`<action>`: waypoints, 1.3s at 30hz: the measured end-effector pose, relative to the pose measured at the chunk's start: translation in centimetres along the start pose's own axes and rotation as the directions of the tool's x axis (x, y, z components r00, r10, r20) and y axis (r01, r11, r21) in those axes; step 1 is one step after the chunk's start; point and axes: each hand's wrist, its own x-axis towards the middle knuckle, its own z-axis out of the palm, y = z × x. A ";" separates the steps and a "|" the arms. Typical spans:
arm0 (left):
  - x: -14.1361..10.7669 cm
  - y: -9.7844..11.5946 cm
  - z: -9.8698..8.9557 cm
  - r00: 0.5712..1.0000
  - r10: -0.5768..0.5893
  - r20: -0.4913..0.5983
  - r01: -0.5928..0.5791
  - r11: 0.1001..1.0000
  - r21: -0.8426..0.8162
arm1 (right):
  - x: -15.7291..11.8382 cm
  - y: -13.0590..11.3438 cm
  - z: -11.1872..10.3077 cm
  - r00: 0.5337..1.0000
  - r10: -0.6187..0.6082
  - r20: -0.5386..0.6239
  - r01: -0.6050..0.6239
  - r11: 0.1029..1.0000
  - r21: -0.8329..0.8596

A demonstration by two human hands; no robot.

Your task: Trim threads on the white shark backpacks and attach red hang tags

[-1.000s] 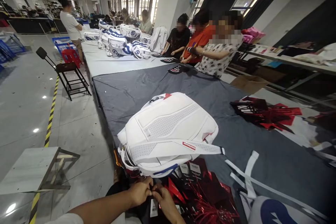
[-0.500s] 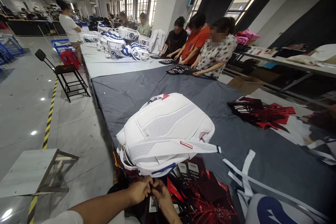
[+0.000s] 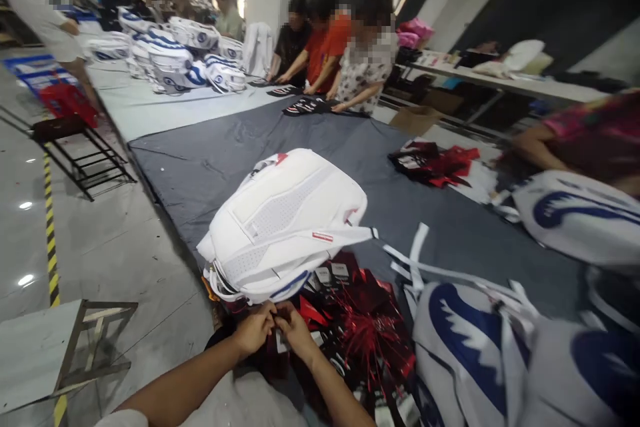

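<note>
My left hand [image 3: 255, 330] and my right hand [image 3: 294, 328] are close together at the near edge of the table, fingers pinched. Whatever they pinch is small and hidden by the fingers; a dark piece with a white label hangs just below them. Right in front of both hands lies a white backpack [image 3: 295, 193], straps and padded back upward, with a small red label on one strap. Beside my right hand spreads a pile of black and red tags [image 3: 367, 320] with shiny red strings and white labels.
More white-and-blue backpacks [image 3: 470, 340] lie at the right, near another person's arm [image 3: 537, 147]. A second red and black tag bundle [image 3: 440, 163] rests farther off. Co-workers [image 3: 325, 47] stand along the table before heaped backpacks [image 3: 165, 57]. A stool [image 3: 45, 347] stands left.
The view has turned to the right, bringing in more backpacks and a person's arm there. Both hands remain pinched together in front of the white backpack.
</note>
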 end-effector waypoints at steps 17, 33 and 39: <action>0.1 0.2 -2.3 0.994 0.107 -0.011 -0.107 0.993 0.043 | 0.3 -1.0 1.3 0.985 0.078 -0.152 -0.058 0.989 0.134; 0.3 1.0 -1.9 0.988 0.151 0.001 -0.151 0.986 0.072 | 0.8 0.4 1.1 0.984 0.042 -0.171 -0.023 0.994 0.110; 0.3 1.4 -1.2 0.993 0.114 -0.028 -0.112 0.992 0.051 | 0.4 0.7 0.7 0.991 0.050 -0.120 -0.034 0.991 0.131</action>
